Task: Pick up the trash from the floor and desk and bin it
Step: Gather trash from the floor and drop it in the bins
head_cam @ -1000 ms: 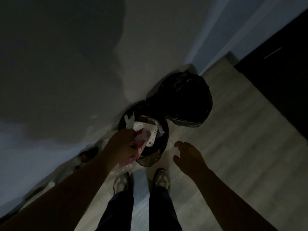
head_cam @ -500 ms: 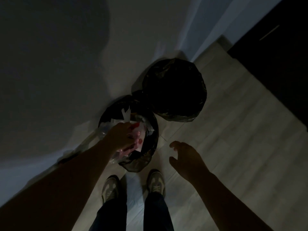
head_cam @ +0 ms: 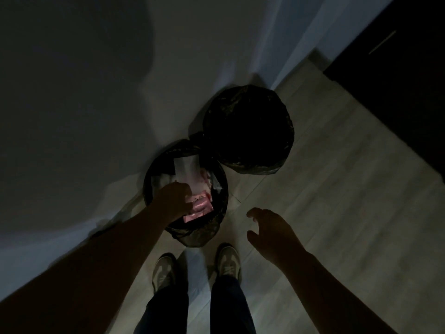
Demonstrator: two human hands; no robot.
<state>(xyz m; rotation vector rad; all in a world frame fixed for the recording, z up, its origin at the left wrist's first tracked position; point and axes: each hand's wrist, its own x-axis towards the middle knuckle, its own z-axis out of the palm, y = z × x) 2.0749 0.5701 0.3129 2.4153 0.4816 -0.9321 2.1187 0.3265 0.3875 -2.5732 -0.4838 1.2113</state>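
Fingers [head_cam: 188, 198] of the left hand [head_cam: 174, 197], curled on the pink wrapper [head_cam: 201, 209], have sunk deeper into the black-lined bin [head_cam: 222, 189] than a second ago, so release looks near; the right hand [head_cam: 272, 231] hangs spread and empty.

Black liner on the near bin [head_cam: 199, 235], black on the far bin [head_cam: 255, 168], pink wrapper [head_cam: 201, 208], white paper [head_cam: 185, 168], pale planked floor [head_cam: 337, 213], greyish shoes [head_cam: 165, 271]

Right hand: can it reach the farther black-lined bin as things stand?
Probably yes. The right hand hangs open and empty over the floor, nothing between it and the farther bin. The left hand, holding a pink wrapper at the nearer bin, sits clear of that path.
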